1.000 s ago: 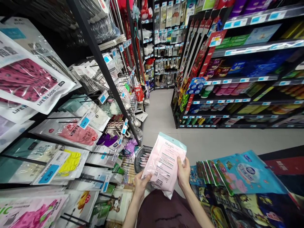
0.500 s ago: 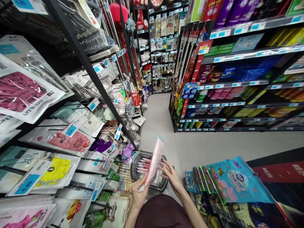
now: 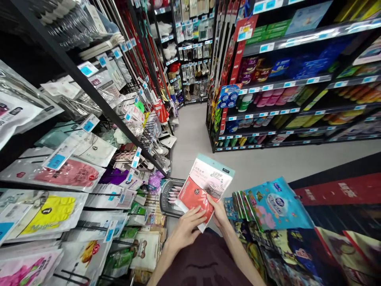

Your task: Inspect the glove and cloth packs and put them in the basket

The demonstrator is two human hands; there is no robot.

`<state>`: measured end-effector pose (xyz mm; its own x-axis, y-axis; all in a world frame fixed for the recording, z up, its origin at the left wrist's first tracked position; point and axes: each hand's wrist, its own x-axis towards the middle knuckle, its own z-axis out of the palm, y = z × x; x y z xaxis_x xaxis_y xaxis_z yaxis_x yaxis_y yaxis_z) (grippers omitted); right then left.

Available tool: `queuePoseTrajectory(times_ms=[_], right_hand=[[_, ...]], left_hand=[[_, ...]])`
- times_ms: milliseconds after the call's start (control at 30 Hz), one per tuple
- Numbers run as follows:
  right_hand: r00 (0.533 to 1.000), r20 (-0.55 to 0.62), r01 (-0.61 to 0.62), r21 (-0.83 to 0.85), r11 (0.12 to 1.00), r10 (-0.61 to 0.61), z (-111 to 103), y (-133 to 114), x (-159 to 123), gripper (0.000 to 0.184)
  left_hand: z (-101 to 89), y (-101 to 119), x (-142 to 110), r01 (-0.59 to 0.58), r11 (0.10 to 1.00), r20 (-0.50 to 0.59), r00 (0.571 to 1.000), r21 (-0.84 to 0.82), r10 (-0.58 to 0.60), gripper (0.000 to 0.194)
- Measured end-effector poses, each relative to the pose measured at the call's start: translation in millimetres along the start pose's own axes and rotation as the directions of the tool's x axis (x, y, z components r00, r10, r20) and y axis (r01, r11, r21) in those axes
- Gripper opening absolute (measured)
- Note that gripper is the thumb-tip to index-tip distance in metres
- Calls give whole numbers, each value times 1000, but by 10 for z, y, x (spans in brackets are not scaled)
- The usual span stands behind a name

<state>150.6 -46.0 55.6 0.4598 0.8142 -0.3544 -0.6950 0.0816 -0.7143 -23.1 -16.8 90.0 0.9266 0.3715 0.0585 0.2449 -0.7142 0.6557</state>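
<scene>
The flat package (image 3: 195, 192), edge-on half a second ago, now turns its red-and-pale-pink front with a teal top strip toward the camera, and the right hand (image 3: 218, 212), then apart from it, has come back onto it. The right hand pinches the lower right side, its thumb over the front. The left hand (image 3: 185, 231) lies with fingers extended over the lower part of the red area. The package is tilted in front of the dark clothing (image 3: 205, 264), its left side overlapping the view of a grey basket (image 3: 162, 198) that contains several slim packs (image 3: 173, 195). Racks of hanging packets stand to the left, among them a yellow glove packet (image 3: 55, 210). A blue packet (image 3: 274, 203) hangs to the right of the hands, and shelves of bottles and tubs stand farther off, beyond the grey floor (image 3: 192, 137).
</scene>
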Motion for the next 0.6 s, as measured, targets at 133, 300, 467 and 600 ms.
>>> queuePoseTrajectory(times_ms=[133,300,467,600], right_hand=[[998,60,0,-26,1000,2,-73,-11,36,44],[957,231,-169,-43,985,174,-139,-46,-47,42],[934,308,-154,-106,982,180,-211,-37,-154,44],[978,182,-63,-201,978,100,-223,26,-161,39]], left_hand=[[-92,-1,-10,115,988,-48,992,-99,-120,59],[-188,-174,-142,412,871,-420,764,-267,-489,77],[-241,-309,-195,336,569,-63,820,-751,-568,72],[-115,-278,-116,276,489,-120,765,-827,-633,55]])
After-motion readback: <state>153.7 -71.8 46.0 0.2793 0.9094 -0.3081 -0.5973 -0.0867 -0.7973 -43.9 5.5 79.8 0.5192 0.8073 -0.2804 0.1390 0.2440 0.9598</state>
